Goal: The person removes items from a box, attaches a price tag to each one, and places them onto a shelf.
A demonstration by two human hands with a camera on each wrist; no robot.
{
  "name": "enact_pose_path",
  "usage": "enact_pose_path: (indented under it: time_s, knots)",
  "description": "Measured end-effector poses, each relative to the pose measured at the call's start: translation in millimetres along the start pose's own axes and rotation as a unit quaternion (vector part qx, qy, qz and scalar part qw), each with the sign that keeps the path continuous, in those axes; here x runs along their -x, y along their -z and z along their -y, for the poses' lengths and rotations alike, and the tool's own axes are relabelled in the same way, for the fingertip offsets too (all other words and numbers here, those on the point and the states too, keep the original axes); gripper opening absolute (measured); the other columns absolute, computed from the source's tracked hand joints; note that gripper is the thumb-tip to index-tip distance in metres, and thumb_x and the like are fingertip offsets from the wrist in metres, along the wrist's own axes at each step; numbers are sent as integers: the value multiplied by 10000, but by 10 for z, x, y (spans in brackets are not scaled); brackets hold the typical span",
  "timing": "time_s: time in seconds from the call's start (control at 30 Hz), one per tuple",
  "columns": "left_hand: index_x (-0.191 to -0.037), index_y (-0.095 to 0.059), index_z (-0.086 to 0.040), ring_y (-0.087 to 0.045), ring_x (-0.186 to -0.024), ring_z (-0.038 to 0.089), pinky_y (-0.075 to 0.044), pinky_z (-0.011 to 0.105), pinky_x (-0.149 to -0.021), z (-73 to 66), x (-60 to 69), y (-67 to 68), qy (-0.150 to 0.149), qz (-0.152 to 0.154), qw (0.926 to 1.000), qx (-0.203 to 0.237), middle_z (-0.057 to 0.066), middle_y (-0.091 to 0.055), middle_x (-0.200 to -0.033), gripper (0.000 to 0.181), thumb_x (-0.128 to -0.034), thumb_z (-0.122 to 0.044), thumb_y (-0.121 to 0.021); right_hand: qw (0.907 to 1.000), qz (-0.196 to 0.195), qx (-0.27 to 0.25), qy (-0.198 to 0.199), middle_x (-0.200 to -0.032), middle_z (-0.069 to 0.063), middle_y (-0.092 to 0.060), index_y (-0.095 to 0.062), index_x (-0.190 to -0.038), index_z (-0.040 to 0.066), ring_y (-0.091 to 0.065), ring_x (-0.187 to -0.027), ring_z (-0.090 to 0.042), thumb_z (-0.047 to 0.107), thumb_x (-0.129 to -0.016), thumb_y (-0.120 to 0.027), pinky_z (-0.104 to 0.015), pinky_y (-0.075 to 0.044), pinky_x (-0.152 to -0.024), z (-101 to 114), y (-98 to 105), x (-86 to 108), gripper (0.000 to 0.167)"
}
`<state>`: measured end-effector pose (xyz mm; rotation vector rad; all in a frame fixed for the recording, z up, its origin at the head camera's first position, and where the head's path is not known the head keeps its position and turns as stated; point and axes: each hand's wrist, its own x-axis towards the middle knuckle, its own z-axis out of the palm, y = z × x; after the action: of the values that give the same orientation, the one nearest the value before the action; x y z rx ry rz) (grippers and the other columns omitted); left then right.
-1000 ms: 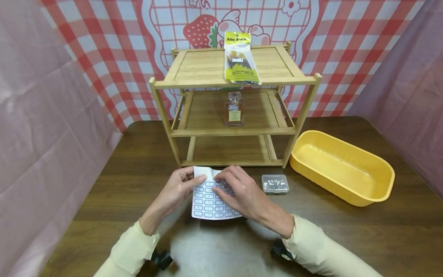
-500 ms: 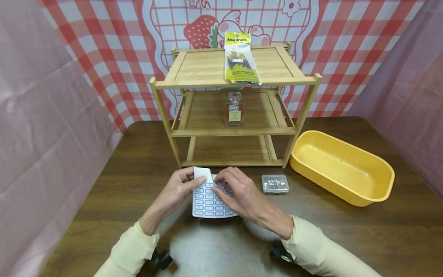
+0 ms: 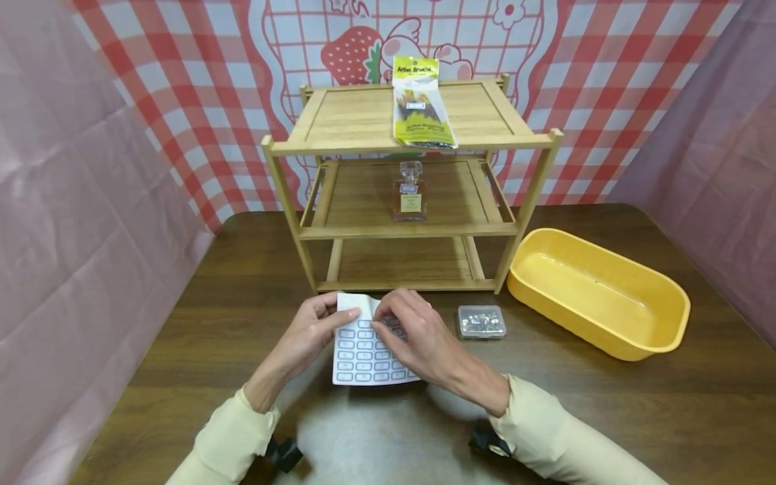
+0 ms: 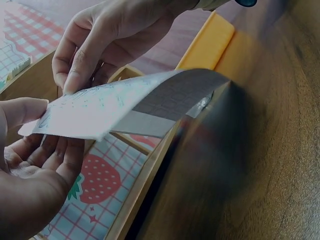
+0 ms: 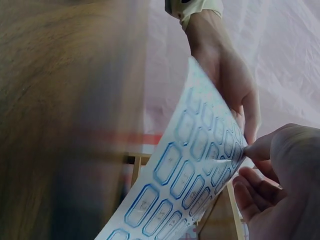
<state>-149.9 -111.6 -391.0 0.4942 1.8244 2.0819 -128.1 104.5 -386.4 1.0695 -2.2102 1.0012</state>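
Observation:
A white sheet of blue-bordered label stickers (image 3: 364,356) is held up over the table in front of the shelf. My left hand (image 3: 309,332) pinches its upper left corner, thumb on the printed face and fingers beneath, as the left wrist view shows. The right hand (image 3: 421,337) has thumb and fingertips together at the sheet's upper edge, picking at a label there. In the right wrist view the label sheet (image 5: 185,165) bends, and the right fingertips (image 5: 250,150) meet its edge. Whether a label has lifted is hidden by the fingers.
Behind the hands stands a three-tier wooden shelf (image 3: 407,231). A pack of artist brushes (image 3: 421,111) lies on its top, and a perfume bottle (image 3: 410,195) stands on the middle tier. To the right are a small clear box of metal bits (image 3: 481,322) and a yellow basin (image 3: 597,296).
The left hand keeps its hold on the sheet. The sheet's lower edge shifts slightly, and the right fingertips draw closer together at the upper edge.

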Motion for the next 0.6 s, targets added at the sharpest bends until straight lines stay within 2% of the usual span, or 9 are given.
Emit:
enact_pose_path:
  time_s: [0.33, 0.6]
  knots:
    - [-1134, -575, 163, -685, -786, 136, -582, 229, -677, -8, -9, -3, 191, -261, 9993, -181, 88, -681, -915, 231, -1012, -33, -558, 9999, 113, 27, 28, -999, -55, -636, -626, -1007, 45, -591, -923, -176, -26, -868, -777, -239, -548, -809, -8, -38, 14, 217]
    - [-1110, -591, 136, -691, -773, 130, -577, 231, -667, 5, -21, 12, 291, -303, 9987, -289, 85, -696, -901, 214, -1017, -53, -560, 9999, 126, 11, 75, -1011, -49, -641, -625, -1023, 51, -594, -932, -168, -20, -887, -767, -240, -542, -807, -21, -33, 23, 210]
